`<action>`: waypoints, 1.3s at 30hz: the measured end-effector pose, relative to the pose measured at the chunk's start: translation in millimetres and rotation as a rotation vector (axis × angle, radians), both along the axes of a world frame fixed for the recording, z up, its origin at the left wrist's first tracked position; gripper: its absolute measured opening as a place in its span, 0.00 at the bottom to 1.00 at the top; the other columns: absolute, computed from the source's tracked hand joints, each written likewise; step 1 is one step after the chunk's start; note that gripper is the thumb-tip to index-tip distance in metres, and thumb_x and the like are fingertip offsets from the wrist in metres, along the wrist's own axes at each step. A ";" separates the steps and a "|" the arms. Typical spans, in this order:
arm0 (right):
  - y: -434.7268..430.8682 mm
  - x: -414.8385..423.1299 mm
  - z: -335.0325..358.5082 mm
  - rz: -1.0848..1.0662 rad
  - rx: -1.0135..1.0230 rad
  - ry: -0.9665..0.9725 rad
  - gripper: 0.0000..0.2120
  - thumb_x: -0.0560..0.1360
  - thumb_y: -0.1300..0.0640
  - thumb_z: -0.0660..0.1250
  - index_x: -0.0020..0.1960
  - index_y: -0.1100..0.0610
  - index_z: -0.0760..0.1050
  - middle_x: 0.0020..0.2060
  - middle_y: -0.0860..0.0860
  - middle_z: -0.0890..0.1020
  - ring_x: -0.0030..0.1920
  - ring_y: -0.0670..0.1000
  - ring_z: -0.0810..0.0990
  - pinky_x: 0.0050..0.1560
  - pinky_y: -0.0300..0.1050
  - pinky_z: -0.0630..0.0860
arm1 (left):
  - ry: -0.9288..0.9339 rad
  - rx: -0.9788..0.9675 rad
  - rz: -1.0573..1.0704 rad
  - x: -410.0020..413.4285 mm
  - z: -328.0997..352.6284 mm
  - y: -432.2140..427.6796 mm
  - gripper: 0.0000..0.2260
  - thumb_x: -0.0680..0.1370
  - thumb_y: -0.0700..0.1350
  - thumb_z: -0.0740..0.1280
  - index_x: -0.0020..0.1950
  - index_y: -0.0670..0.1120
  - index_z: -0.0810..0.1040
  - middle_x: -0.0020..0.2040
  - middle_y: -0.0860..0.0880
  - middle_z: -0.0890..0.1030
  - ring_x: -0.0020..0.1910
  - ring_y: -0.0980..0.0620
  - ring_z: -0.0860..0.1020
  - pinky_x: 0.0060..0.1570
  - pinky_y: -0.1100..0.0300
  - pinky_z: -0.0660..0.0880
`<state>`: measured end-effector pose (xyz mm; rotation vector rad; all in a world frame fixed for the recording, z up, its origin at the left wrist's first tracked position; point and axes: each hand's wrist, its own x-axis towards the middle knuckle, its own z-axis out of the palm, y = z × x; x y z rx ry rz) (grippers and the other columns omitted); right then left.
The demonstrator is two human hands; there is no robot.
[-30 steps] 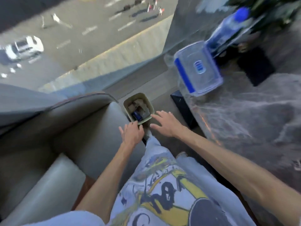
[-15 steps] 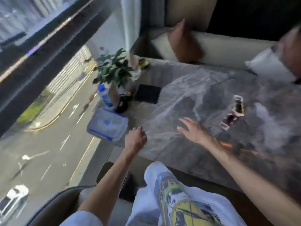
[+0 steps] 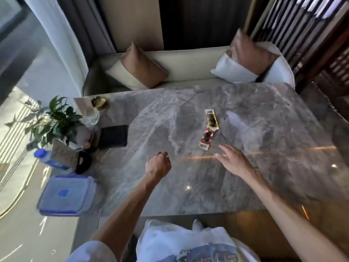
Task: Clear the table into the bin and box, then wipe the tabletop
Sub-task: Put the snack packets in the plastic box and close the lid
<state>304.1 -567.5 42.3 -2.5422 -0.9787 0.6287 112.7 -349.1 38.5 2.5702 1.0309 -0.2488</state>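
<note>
Two snack wrappers (image 3: 209, 128) lie end to end near the middle of the grey marble table (image 3: 188, 182). My right hand (image 3: 233, 161) hovers open, fingers spread, just in front of the nearer wrapper and not touching it. My left hand (image 3: 158, 165) is curled into a loose fist over the table's middle, with nothing visible in it. A clear plastic box with a blue-rimmed lid (image 3: 66, 195) sits at the table's near left corner. A water bottle with a blue cap (image 3: 50, 159) lies just beyond the box. The bin is out of view.
Along the left edge stand a potted plant (image 3: 54, 121), a glass (image 3: 92, 116), a gold dish (image 3: 99, 103), a black wallet-like square (image 3: 113, 136) and a small black object (image 3: 83, 162). A cushioned bench (image 3: 188, 67) lines the far side; a window is at left.
My view swung up from the bin on the floor to the tabletop. Both hands came up from the bin; the right one reached toward the wrappers, the left closed into a fist.
</note>
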 end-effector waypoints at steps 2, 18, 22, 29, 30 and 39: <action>12.8 -3.3 -0.2 -0.003 0.006 0.023 0.25 0.79 0.47 0.63 0.71 0.59 0.70 0.69 0.56 0.73 0.69 0.56 0.71 0.69 0.48 0.65 | -0.008 -0.002 0.021 -3.9 -1.4 13.3 0.14 0.79 0.46 0.56 0.59 0.47 0.77 0.60 0.44 0.79 0.56 0.39 0.79 0.53 0.51 0.74; 335.3 -206.2 -32.7 0.331 -0.125 0.446 0.31 0.77 0.38 0.59 0.74 0.54 0.65 0.71 0.55 0.70 0.70 0.55 0.70 0.70 0.47 0.65 | -0.128 -0.066 0.733 -277.2 -15.8 242.2 0.15 0.81 0.48 0.51 0.46 0.43 0.74 0.46 0.38 0.80 0.51 0.37 0.79 0.48 0.49 0.72; 394.9 -277.2 -57.0 0.227 -0.238 0.638 0.37 0.76 0.33 0.54 0.77 0.56 0.58 0.75 0.55 0.64 0.74 0.56 0.65 0.73 0.50 0.62 | -0.082 -0.174 0.941 -339.9 -24.0 281.9 0.16 0.81 0.46 0.54 0.57 0.39 0.76 0.59 0.36 0.79 0.59 0.36 0.77 0.58 0.49 0.72; 417.7 -351.8 -69.2 -0.104 -0.347 1.034 0.29 0.80 0.39 0.53 0.76 0.54 0.57 0.76 0.53 0.63 0.73 0.59 0.65 0.72 0.54 0.65 | -0.029 -0.369 0.947 -383.5 -52.7 317.7 0.18 0.83 0.44 0.51 0.59 0.35 0.76 0.62 0.34 0.77 0.60 0.37 0.76 0.59 0.50 0.71; 417.6 -357.4 -71.5 -0.121 -0.341 1.065 0.29 0.80 0.39 0.53 0.76 0.54 0.58 0.75 0.54 0.64 0.72 0.59 0.66 0.72 0.54 0.65 | -0.027 -0.389 0.938 -383.4 -56.6 319.7 0.18 0.83 0.44 0.52 0.60 0.35 0.76 0.63 0.34 0.77 0.61 0.38 0.76 0.60 0.51 0.70; 414.6 -363.0 -87.6 -0.217 -0.269 1.096 0.26 0.81 0.43 0.54 0.74 0.54 0.63 0.72 0.55 0.68 0.70 0.57 0.69 0.69 0.53 0.68 | -0.061 -0.519 0.972 -381.9 -76.2 334.6 0.15 0.78 0.42 0.60 0.58 0.38 0.81 0.59 0.38 0.80 0.57 0.40 0.78 0.57 0.51 0.74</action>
